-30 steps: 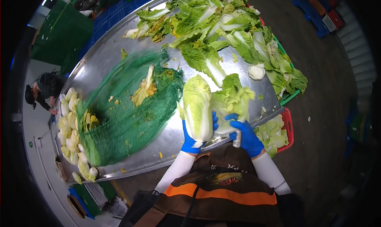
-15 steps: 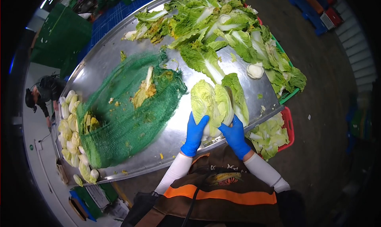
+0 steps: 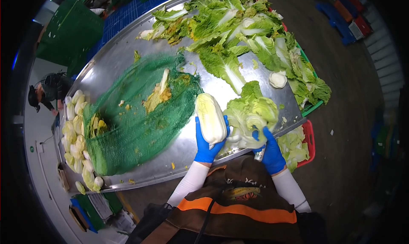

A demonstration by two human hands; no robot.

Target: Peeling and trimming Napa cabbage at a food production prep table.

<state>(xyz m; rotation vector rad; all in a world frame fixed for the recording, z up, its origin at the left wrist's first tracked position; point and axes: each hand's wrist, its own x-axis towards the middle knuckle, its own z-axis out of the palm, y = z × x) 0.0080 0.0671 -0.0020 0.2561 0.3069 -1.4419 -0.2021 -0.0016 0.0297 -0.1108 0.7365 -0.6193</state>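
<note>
My left hand (image 3: 208,145), in a blue glove, is closed around a pale, trimmed napa cabbage (image 3: 210,118), held upright over the table. To its right, my blue-gloved right hand (image 3: 273,152) has its fingers curled against loose green outer leaves (image 3: 266,109), which partly cover the fingertips. A short silvery-white object (image 3: 259,153) sticks out under that hand; its kind cannot be made out. Left of the cabbage, a green mesh sack (image 3: 140,137) lies on the metal table (image 3: 187,156) with a withered leaf (image 3: 159,95) on it.
Cabbage leaves (image 3: 226,31) are heaped at the table's far right, over a green crate (image 3: 313,107). A cut cabbage base (image 3: 277,79) sits nearby. Trimmed cabbages (image 3: 76,133) line the left end. A red basket (image 3: 310,144) of leaves stands below the right edge. Another person (image 3: 53,88) is at far left.
The outer leaves have come away from the cabbage, moving right with my right hand. My left hand now holds the bared cabbage alone, a little left of before. The view has shifted slightly.
</note>
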